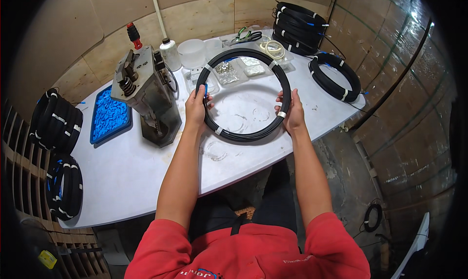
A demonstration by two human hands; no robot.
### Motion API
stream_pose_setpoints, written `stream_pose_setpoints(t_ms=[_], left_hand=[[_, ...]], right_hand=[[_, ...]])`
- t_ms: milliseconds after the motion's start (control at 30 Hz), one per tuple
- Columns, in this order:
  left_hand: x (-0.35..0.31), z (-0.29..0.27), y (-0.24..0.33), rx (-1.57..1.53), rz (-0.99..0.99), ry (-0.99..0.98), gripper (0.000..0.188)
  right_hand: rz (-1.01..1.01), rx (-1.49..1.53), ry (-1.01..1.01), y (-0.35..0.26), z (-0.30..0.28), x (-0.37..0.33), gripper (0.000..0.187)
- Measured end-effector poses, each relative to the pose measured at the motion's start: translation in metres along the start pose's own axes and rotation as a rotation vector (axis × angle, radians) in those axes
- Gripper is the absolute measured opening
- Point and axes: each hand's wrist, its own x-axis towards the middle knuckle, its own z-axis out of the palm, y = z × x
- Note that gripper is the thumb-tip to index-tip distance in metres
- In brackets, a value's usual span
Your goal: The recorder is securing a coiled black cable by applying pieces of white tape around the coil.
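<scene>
A coil of black cable (246,136), bound with several white tape bands, is held up over the white table (146,181). My left hand (197,107) grips its left side, thumb up beside a small blue connector (205,89). On the opposite side my right hand (292,109) closes around the ring near a white band. Through the coil's middle the tabletop shows, with faint ring marks. Left of my left hand stands a metal press (151,94) with a red and black handle (133,35).
A blue tray (127,124) full of small blue parts lies left of the press. More black coils are stacked at the far right (298,28) and left edge (56,120). Behind the held coil are a white bottle (169,54), tubs, green-handled pliers (241,34) and trays of small parts.
</scene>
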Motion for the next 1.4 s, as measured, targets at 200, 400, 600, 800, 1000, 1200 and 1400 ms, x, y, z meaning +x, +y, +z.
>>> stream_pose_setpoints(t_ms=[200, 400, 600, 800, 1000, 1200, 1400], left_hand=[[0.0, -0.008, -0.008, -0.093, -0.104, 0.009, 0.03], [0.003, -0.013, -0.016, -0.119, -0.163, -0.018, 0.03], [0.002, -0.01, -0.015, -0.125, -0.164, -0.016, 0.029], [0.006, -0.014, -0.016, -0.169, -0.191, -0.01, 0.031], [0.004, -0.015, -0.014, -0.211, -0.197, -0.022, 0.041], [0.003, -0.013, -0.013, -0.245, -0.176, -0.046, 0.045], [0.005, -0.015, -0.015, -0.211, -0.169, -0.05, 0.041]], right_hand=[[-0.024, -0.06, -0.07, 0.006, -0.003, -0.006, 0.046], [-0.016, -0.189, 0.046, 0.005, 0.004, -0.008, 0.036], [-0.044, -0.226, 0.014, 0.005, 0.001, -0.006, 0.03], [-0.012, -0.174, 0.058, 0.005, 0.003, -0.006, 0.039], [-0.015, -0.184, 0.088, 0.007, 0.0, -0.003, 0.044], [0.018, -0.155, 0.099, 0.008, -0.001, -0.002, 0.043], [0.025, -0.143, 0.097, 0.008, -0.002, -0.001, 0.042]])
